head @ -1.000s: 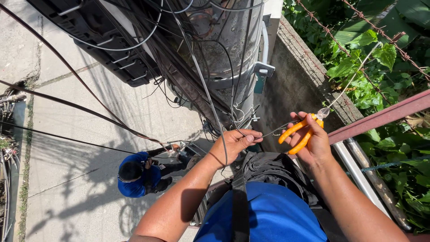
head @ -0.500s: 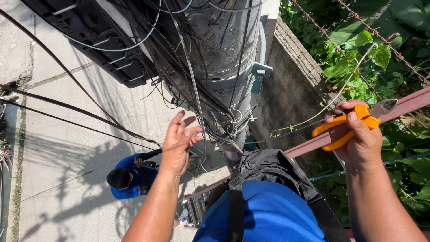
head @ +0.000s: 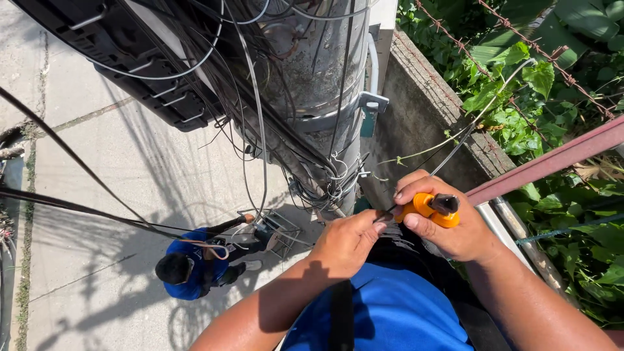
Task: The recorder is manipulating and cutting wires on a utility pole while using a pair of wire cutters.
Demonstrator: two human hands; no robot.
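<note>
Orange-handled pliers [head: 434, 208] are clenched in the right hand [head: 448, 221], near and right of centre; the left hand [head: 348, 244] is pinched on a thin grey wire [head: 468, 133] just beside them. The wire is judged gripped but not yet cut. Farther left, a black oblong box [head: 140, 71] is mounted on the pole [head: 318, 71]; no labels can be made out.

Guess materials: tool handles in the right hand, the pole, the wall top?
Orange-handled tool in the right hand: handles look like glossy plastic or rubber, smooth with a sheen. Pole: likely concrete, grey, rough and stained, with a metal band around it. Wall top: probably weathered concrete or plaster, coarse grey.
</note>
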